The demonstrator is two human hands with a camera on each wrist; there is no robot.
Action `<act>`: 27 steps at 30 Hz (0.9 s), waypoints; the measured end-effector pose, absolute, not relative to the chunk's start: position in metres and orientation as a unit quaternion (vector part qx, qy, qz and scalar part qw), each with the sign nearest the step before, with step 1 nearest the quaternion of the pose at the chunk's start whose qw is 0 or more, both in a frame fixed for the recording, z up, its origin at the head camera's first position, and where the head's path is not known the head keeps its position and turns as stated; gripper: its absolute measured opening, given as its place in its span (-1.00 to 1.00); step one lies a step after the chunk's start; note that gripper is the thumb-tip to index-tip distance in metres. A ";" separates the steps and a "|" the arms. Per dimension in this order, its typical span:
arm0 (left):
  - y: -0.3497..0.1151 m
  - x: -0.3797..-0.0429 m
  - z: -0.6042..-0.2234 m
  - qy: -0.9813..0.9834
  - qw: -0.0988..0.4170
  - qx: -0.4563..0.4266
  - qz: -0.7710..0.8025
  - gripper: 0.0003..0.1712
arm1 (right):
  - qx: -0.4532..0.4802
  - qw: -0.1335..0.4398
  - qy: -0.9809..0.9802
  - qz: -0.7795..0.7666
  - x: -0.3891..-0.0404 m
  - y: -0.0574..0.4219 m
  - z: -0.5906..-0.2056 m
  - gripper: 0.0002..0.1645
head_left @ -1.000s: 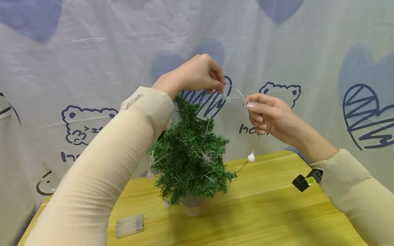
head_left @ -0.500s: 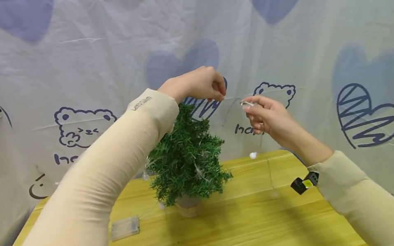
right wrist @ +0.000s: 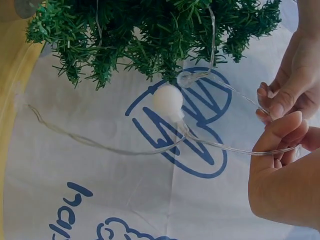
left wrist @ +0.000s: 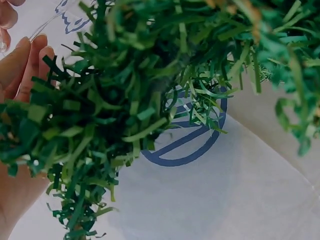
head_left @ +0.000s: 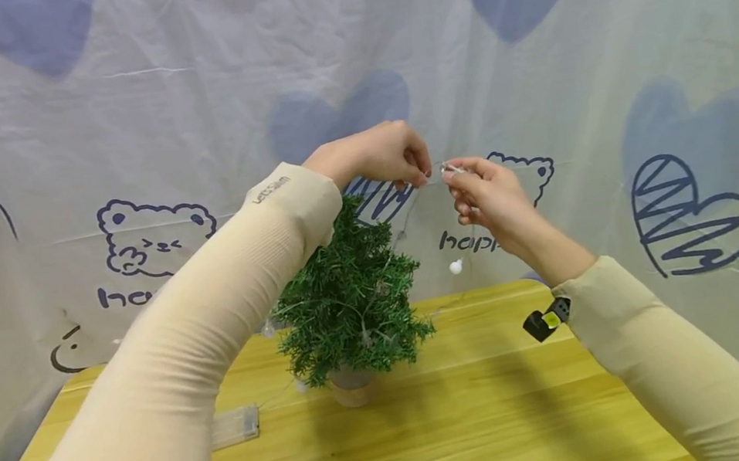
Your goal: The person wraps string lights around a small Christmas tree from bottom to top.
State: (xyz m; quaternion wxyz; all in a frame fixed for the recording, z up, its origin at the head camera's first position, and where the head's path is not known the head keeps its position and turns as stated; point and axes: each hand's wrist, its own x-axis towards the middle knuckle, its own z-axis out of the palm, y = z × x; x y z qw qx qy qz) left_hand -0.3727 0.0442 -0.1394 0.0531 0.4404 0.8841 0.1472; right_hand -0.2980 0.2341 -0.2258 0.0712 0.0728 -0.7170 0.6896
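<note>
A small green artificial Christmas tree (head_left: 351, 303) stands in a pot on the table. Above its upper right side, my left hand (head_left: 391, 156) pinches the thin clear wire of a string of lights between thumb and fingertips. Close to its right, my right hand (head_left: 487, 195) pinches another stretch of that string. In the right wrist view, the wire runs from both hands, and a round white bulb (right wrist: 168, 101) hangs from the right hand's stretch. A clear bulb (right wrist: 185, 79) hangs by the branches. Foliage hides part of my left hand in the left wrist view.
A clear battery box (head_left: 235, 426) lies on the wooden table (head_left: 452, 430) left of the pot, partly behind my left sleeve, with wire running to the tree. A white patterned cloth (head_left: 220, 110) hangs behind the table.
My right hand has moved up and left, closer to my left hand, and the white bulb has risen with it. My left hand has lowered slightly over the second.
</note>
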 end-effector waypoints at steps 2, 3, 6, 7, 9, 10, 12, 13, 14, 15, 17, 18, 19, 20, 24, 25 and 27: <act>0.044 -0.373 -0.139 0.885 0.049 0.440 0.146 -0.83 | 0.071 0.073 -0.713 0.694 -0.299 0.233 -0.226 -0.47; 0.044 -0.372 -0.139 0.886 0.044 0.438 0.142 -0.83 | 0.072 0.072 -0.710 0.697 -0.299 0.233 -0.226 -0.46; 0.044 -0.372 -0.137 0.899 0.018 0.419 0.129 -0.83 | 0.078 0.066 -0.703 0.704 -0.297 0.233 -0.227 -0.44; 0.044 -0.373 -0.137 0.904 0.007 0.410 0.124 -0.82 | 0.080 0.062 -0.700 0.707 -0.297 0.233 -0.227 -0.43; 0.043 -0.373 -0.135 0.914 -0.016 0.388 0.116 -0.80 | 0.087 0.053 -0.696 0.711 -0.295 0.233 -0.227 -0.40; 0.042 -0.373 -0.135 0.918 -0.026 0.378 0.115 -0.80 | 0.091 0.048 -0.694 0.712 -0.295 0.234 -0.227 -0.37; 0.041 -0.374 -0.134 0.925 -0.040 0.362 0.110 -0.79 | 0.103 0.040 -0.696 0.710 -0.293 0.235 -0.228 -0.32; 0.040 -0.375 -0.133 0.927 -0.045 0.356 0.106 -0.79 | 0.110 0.037 -0.697 0.707 -0.292 0.235 -0.228 -0.30; 0.039 -0.376 -0.133 0.930 -0.048 0.349 0.102 -0.79 | 0.119 0.036 -0.701 0.702 -0.291 0.235 -0.229 -0.29; 0.038 -0.377 -0.133 0.933 -0.051 0.342 0.097 -0.79 | 0.129 0.035 -0.705 0.697 -0.290 0.235 -0.229 -0.27; 0.034 -0.380 -0.133 0.940 -0.052 0.326 0.088 -0.79 | 0.151 0.034 -0.712 0.685 -0.289 0.235 -0.230 -0.25; 0.032 -0.381 -0.134 0.943 -0.053 0.319 0.084 -0.79 | 0.161 0.033 -0.714 0.681 -0.288 0.234 -0.231 -0.25; 0.030 -0.383 -0.134 0.945 -0.052 0.312 0.080 -0.80 | 0.169 0.034 -0.717 0.676 -0.288 0.234 -0.231 -0.26; 0.028 -0.384 -0.134 0.948 -0.050 0.306 0.077 -0.81 | 0.177 0.034 -0.719 0.671 -0.287 0.234 -0.232 -0.26; 0.020 -0.386 -0.132 0.953 -0.042 0.293 0.069 -0.85 | 0.196 0.033 -0.728 0.657 -0.285 0.234 -0.233 -0.31; 0.018 -0.386 -0.131 0.953 -0.040 0.291 0.068 -0.85 | 0.199 0.033 -0.730 0.653 -0.285 0.234 -0.233 -0.33; 0.015 -0.386 -0.128 0.955 -0.038 0.287 0.063 -0.85 | 0.207 0.031 -0.732 0.649 -0.284 0.234 -0.233 -0.33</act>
